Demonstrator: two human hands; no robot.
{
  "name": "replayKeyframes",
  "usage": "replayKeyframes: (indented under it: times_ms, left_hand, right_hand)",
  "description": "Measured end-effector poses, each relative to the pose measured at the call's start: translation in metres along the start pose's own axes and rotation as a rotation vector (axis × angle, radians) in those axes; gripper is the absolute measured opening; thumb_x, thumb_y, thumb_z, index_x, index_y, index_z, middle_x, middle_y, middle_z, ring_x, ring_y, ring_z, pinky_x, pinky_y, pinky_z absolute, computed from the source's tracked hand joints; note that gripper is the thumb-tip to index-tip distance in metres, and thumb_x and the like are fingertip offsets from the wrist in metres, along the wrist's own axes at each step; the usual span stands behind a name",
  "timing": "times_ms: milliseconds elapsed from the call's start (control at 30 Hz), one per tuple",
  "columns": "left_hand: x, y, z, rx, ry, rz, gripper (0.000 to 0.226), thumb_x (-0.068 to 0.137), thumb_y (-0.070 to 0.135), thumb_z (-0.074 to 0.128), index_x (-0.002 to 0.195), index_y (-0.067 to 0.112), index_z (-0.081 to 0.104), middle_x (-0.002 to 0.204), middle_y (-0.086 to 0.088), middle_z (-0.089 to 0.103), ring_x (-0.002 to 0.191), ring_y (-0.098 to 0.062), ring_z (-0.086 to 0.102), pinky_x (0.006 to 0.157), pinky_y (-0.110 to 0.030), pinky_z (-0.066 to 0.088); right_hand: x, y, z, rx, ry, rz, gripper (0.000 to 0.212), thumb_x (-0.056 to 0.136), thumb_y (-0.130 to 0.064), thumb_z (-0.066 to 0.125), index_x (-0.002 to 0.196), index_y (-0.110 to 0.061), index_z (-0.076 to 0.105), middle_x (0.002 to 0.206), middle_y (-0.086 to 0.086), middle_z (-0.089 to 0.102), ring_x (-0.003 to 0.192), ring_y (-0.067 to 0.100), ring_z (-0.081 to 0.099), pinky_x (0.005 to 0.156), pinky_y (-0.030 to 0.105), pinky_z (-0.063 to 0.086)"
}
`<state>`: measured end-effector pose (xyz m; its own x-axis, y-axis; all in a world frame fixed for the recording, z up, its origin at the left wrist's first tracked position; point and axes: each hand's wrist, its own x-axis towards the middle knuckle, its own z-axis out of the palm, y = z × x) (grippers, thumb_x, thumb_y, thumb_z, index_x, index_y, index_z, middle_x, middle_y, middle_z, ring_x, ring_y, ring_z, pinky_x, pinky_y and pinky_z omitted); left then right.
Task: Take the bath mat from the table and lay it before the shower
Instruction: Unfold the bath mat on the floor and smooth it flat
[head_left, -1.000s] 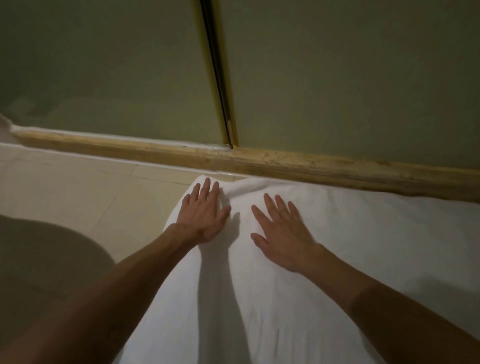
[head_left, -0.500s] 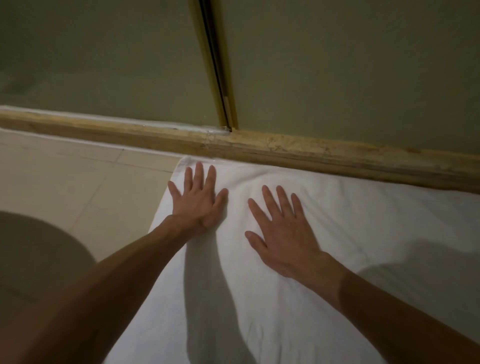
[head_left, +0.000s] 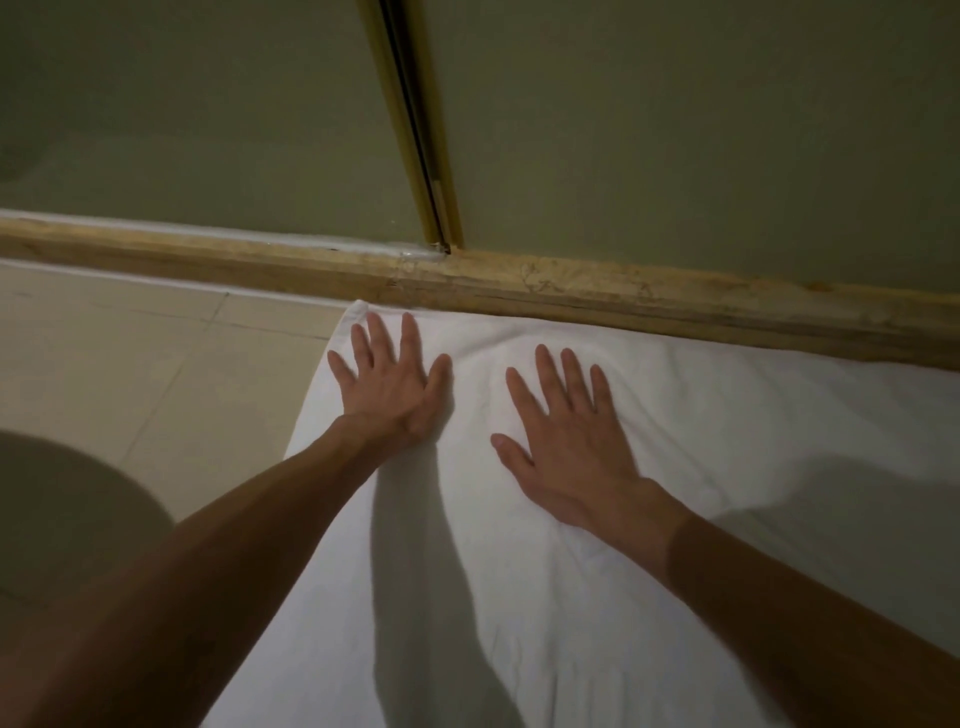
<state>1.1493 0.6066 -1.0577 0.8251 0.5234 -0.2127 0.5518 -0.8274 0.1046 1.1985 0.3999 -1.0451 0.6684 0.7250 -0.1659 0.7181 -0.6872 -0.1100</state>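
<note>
The white bath mat (head_left: 701, 441) lies spread on the tiled floor, its far edge against the stone threshold (head_left: 623, 296) of the shower. My left hand (head_left: 389, 384) presses flat on the mat near its far left corner, fingers spread. My right hand (head_left: 566, 431) rests flat on the mat a little to the right, fingers straight. Both forearms reach in from the bottom of the view and cast shadows on the mat.
Frosted glass shower panels (head_left: 675, 130) rise behind the threshold, with a dark door seam (head_left: 415, 130) between them. Beige floor tiles (head_left: 156, 364) lie left of the mat. A rounded dark shadow (head_left: 67, 519) covers the floor at lower left.
Both hands slid forward over the mat toward the threshold and spread their fingers wider. The bunched far edge flattened and now lies along the threshold.
</note>
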Motion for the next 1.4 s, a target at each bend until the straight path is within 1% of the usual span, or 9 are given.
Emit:
replayKeyframes:
  times_ms: [200, 300, 400, 667, 867, 1033, 1167, 1267, 1400]
  left_hand:
    - [-0.016, 0.006, -0.006, -0.034, -0.010, 0.057, 0.074, 0.091, 0.065, 0.008, 0.150, 0.025, -0.012, 0.156, -0.013, -0.023, 0.141, -0.034, -0.025, 0.110, -0.055, -0.017]
    - [-0.045, 0.015, -0.004, -0.061, 0.027, 0.125, 0.077, 0.087, 0.065, 0.006, 0.149, 0.026, -0.016, 0.156, -0.010, -0.026, 0.140, -0.030, -0.028, 0.109, -0.052, -0.020]
    - [-0.077, 0.025, -0.002, -0.075, 0.014, 0.119, 0.076, 0.086, 0.064, 0.001, 0.149, 0.026, -0.018, 0.156, -0.009, -0.026, 0.141, -0.029, -0.027, 0.110, -0.051, -0.018]
    - [-0.206, 0.028, 0.014, -0.054, -0.073, 0.181, 0.069, 0.090, 0.057, 0.002, 0.149, 0.027, -0.017, 0.156, -0.013, -0.023, 0.141, -0.030, -0.027, 0.113, -0.052, -0.014]
    - [-0.286, 0.006, 0.027, -0.046, -0.123, 0.189, 0.071, 0.089, 0.063, -0.001, 0.148, 0.030, -0.021, 0.154, -0.008, -0.031, 0.139, -0.026, -0.033, 0.112, -0.052, -0.018]
    - [-0.306, -0.001, 0.032, -0.024, -0.130, 0.149, 0.074, 0.087, 0.068, 0.001, 0.148, 0.032, -0.020, 0.155, -0.008, -0.028, 0.140, -0.027, -0.030, 0.113, -0.055, -0.015]
    - [-0.315, -0.005, 0.031, -0.002, -0.097, 0.158, 0.076, 0.086, 0.071, 0.003, 0.149, 0.033, -0.017, 0.156, -0.008, -0.025, 0.142, -0.029, -0.026, 0.110, -0.056, -0.017]
    - [-0.321, -0.010, 0.032, -0.015, -0.124, 0.121, 0.077, 0.085, 0.070, 0.003, 0.149, 0.032, -0.017, 0.157, -0.009, -0.024, 0.142, -0.031, -0.024, 0.110, -0.061, -0.014]
    - [-0.325, -0.021, 0.037, 0.038, -0.133, 0.076, 0.074, 0.086, 0.067, 0.002, 0.148, 0.031, -0.020, 0.156, -0.006, -0.025, 0.143, -0.029, -0.024, 0.110, -0.065, -0.010]
  right_hand:
    - [-0.010, 0.004, -0.003, 0.018, -0.023, -0.037, 0.071, 0.092, -0.063, 0.013, 0.150, -0.026, -0.004, 0.158, 0.011, -0.015, 0.143, 0.032, -0.019, 0.116, 0.052, -0.003]
    - [-0.026, 0.004, 0.001, -0.006, -0.021, -0.038, 0.071, 0.092, -0.063, 0.011, 0.150, -0.025, -0.003, 0.158, 0.012, -0.013, 0.144, 0.033, -0.016, 0.116, 0.052, -0.003]
    - [-0.045, 0.001, 0.002, -0.002, -0.021, -0.029, 0.071, 0.091, -0.064, 0.009, 0.150, -0.025, -0.002, 0.158, 0.012, -0.011, 0.144, 0.033, -0.014, 0.117, 0.052, -0.001]
    - [-0.147, -0.014, 0.013, 0.016, -0.091, -0.076, 0.074, 0.090, -0.063, 0.002, 0.151, -0.021, 0.002, 0.158, 0.017, -0.005, 0.145, 0.035, -0.007, 0.117, 0.050, 0.004]
    - [-0.225, -0.028, 0.014, 0.079, -0.166, -0.093, 0.077, 0.087, -0.063, 0.002, 0.151, -0.021, 0.006, 0.158, 0.017, -0.004, 0.145, 0.033, -0.007, 0.117, 0.051, 0.002]
    - [-0.253, -0.040, 0.005, 0.093, -0.162, -0.109, 0.077, 0.088, -0.062, 0.003, 0.151, -0.020, 0.011, 0.158, 0.018, 0.001, 0.145, 0.034, -0.001, 0.116, 0.052, 0.003]
    - [-0.262, -0.050, 0.006, 0.054, -0.170, -0.190, 0.071, 0.092, -0.061, 0.012, 0.150, -0.020, 0.015, 0.158, 0.018, 0.009, 0.145, 0.034, 0.008, 0.116, 0.052, 0.005]
    - [-0.258, -0.048, 0.008, 0.016, -0.183, -0.188, 0.069, 0.094, -0.059, 0.017, 0.151, -0.019, 0.014, 0.158, 0.018, 0.008, 0.145, 0.033, 0.008, 0.116, 0.052, 0.005]
    - [-0.249, -0.043, 0.010, -0.025, -0.182, -0.187, 0.071, 0.093, -0.060, 0.011, 0.151, -0.019, 0.014, 0.158, 0.016, 0.006, 0.145, 0.032, 0.006, 0.116, 0.051, 0.006]
